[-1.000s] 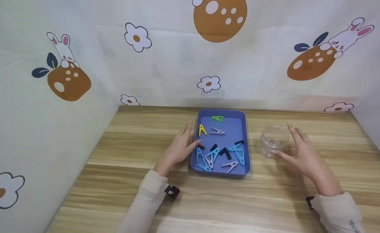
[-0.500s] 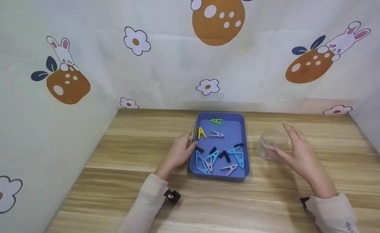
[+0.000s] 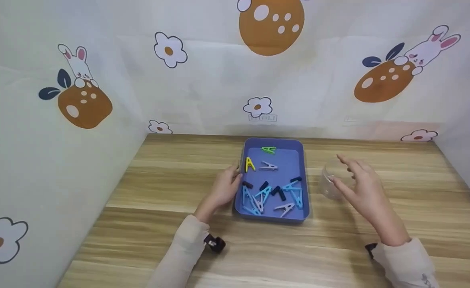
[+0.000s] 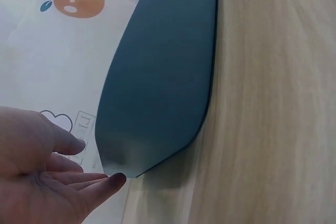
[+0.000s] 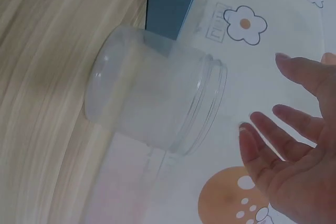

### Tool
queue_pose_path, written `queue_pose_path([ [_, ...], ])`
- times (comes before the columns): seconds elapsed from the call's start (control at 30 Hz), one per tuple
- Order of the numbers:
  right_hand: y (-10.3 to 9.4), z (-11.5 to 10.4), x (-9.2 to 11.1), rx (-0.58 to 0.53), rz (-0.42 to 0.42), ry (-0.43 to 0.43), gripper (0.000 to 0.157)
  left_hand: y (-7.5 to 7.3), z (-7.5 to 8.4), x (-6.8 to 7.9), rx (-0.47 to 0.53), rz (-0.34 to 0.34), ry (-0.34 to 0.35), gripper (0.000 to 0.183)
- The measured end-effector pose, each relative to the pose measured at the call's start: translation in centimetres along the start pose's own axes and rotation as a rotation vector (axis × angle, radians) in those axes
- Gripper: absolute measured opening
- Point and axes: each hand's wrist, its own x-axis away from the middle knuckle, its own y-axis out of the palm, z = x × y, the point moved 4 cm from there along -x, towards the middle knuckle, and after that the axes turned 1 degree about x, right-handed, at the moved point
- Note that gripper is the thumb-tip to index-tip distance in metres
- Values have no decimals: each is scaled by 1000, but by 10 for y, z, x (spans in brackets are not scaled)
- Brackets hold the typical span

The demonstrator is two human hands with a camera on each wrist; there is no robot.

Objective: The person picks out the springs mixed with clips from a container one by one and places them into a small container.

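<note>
A blue rectangular tray [image 3: 287, 160] lies on the wooden table. Inside are clothespins: a green one [image 3: 269, 150], a yellow one [image 3: 249, 164], pale lilac ones [image 3: 286, 208] and several light blue ones [image 3: 297, 198]. Small black pieces [image 3: 281, 194] lie among them. My left hand [image 3: 223, 187] is at the tray's left side, fingers extended and thumb tip by the rim; in the left wrist view the fingertips [image 4: 116, 180] overlap the end of the tray wall. Right of the tray stands a clear lidless jar [image 5: 152, 93]. My right hand [image 3: 365, 190] hovers beside its mouth, fingers loosely bent, holding nothing.
A pale sheet [image 3: 203, 80] printed with rabbits, oranges and flowers stands behind the table [image 3: 259, 256] and along both sides. The tray's far end lies close to the back sheet.
My right hand has shifted left over the jar and its fingers have bent more. My left thumb has drawn back from over the tray's rim. Tray, clothespins and jar keep their places.
</note>
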Motion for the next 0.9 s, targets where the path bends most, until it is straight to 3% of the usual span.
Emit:
queue_pose_path([
  [0.3,18,-12,-5,-115,-79,-21,38,9,1,-2,181,-50,-32,51],
  [0.5,32,-16,-8,-203,-210,29,32,13,-1,-3,205,-49,-35,52],
  [0.6,40,-17,-8,-225,-288,52,31,13,-1,-2,189,-57,-44,52],
  [0.73,49,-19,-10,-224,-365,57,30,12,2,1,96,-68,-47,53],
  [0.9,60,-20,-13,-262,-410,59,28,11,6,3,-6,-48,7,53],
])
